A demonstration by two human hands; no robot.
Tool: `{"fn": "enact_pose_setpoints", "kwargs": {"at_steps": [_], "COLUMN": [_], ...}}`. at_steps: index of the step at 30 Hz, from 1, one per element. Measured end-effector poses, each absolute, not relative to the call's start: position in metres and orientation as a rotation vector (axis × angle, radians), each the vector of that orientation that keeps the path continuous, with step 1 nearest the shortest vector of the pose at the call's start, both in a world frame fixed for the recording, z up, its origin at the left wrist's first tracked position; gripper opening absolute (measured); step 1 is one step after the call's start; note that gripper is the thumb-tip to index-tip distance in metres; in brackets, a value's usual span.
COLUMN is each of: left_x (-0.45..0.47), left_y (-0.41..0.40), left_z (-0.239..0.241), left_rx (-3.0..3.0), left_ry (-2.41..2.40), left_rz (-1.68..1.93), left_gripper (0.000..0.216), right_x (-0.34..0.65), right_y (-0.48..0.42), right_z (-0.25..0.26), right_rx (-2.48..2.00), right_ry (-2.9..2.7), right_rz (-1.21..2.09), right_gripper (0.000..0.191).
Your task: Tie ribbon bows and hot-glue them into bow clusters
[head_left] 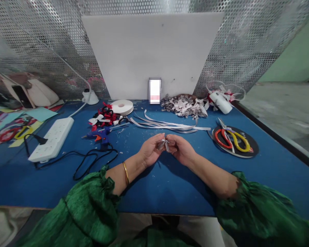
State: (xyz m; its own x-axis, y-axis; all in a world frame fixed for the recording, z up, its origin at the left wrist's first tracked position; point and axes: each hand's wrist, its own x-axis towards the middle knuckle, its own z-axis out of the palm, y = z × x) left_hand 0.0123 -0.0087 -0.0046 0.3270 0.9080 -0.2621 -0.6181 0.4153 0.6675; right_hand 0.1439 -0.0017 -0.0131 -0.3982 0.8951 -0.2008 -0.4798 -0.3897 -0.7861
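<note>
Between my two hands, above the middle of the blue table, is a small silvery-grey ribbon bow (165, 143) with its tails hanging down. My left hand (152, 148) is closed on the bow's left side. From the other side, my right hand (180, 147) pinches it, fingers bent inward. Just beyond the hands lie several loose grey and white ribbon strips (167, 126). A heap of similar bows (184, 106) rests at the back, right of centre.
Left of my hands lie a blue glue gun (100, 136) with a black cord, red and black bows (105, 116), a white ribbon roll (121, 107) and a power strip (53, 139). Scissors (231, 137) rest on a black disc (251, 147) at right. A white board (154, 51) stands behind.
</note>
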Motion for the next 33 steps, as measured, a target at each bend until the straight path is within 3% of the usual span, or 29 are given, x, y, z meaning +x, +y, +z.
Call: {"fn": "enact_pose_setpoints", "kwargs": {"at_steps": [13,20,26,33], "left_x": [0.0069,0.0061,0.0076,0.0092], "left_y": [-0.0058,-0.0065,-0.0067,-0.0052], "left_z": [-0.0121,-0.0135,-0.0121,-0.0073], "left_rx": [0.859,0.737,0.613,0.515], "left_ry": [0.72,0.699,0.678,0.718], "left_rz": [0.971,0.962,1.0,0.955], "left_gripper": [0.03,0.026,0.019,0.018], "right_x": [0.1447,0.1418,0.1422,0.1428], "right_y": [-0.0044,-0.007,-0.0059,-0.0044], "right_z": [-0.0097,-0.0053,-0.0064,-0.0073], "right_rx": [-0.872,-0.877,-0.887,-0.882], "right_ry": [-1.039,-0.855,-0.823,-0.786], "right_rz": [1.74,1.876,1.867,1.857], "right_gripper": [0.033,0.029,0.04,0.03]}}
